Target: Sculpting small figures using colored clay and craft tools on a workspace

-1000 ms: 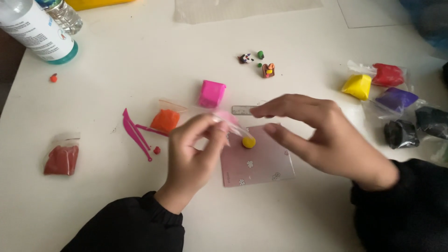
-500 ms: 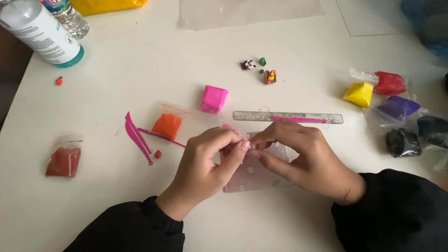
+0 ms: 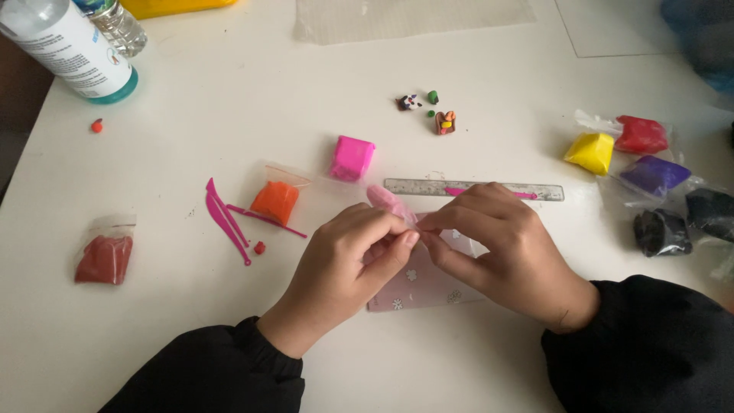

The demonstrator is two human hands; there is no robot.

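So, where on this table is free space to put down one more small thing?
Bare patches of the white table: between the white bottle and the tiny clay figures, and near the front edge below the brown-red clay bag. It is crowded on the right by the clay bags, and around both hands at the pink card.

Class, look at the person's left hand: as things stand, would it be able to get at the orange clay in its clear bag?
Probably yes. The orange clay bag lies just beyond the left hand, with bare table between them. But that hand and the right hand are both pinching a pale pink piece, which it would have to release.
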